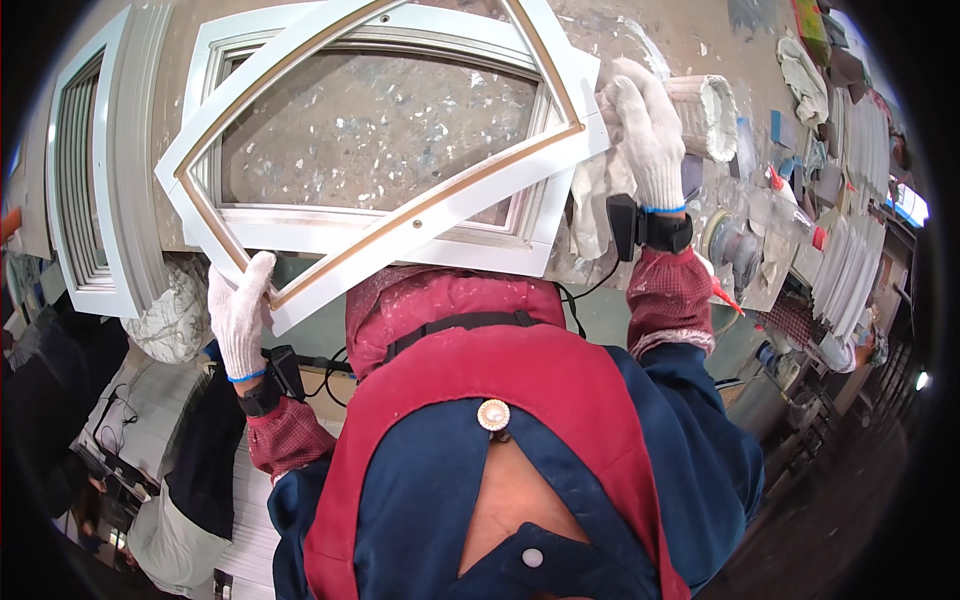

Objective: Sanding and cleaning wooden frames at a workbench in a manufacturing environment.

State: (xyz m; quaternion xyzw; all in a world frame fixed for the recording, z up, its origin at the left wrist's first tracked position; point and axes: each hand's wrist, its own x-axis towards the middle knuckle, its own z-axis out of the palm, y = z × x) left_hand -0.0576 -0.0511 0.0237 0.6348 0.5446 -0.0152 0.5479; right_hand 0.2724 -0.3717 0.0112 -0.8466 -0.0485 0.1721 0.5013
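Observation:
I hold a white rectangular frame [432,236] at a tilt, with a brown strip running around its inner edge. My left hand [240,312], in a white glove, grips its near-left corner, thumb on the top face. At the right corner, my gloved right hand [648,135] has its fingers bent around the outer edge; the fingertips are partly hidden. Under the held piece, another white frame [546,218] lies on the paint-spattered table [380,130], partly covered by it.
To the left stands a white frame with slats [115,190], above a crumpled cloth [172,315]. Right of my right hand are a white roll [708,117], clear bottles with red tips [775,212] and stacked white strips [848,275]. Another person's pale garment [178,532] shows at lower left.

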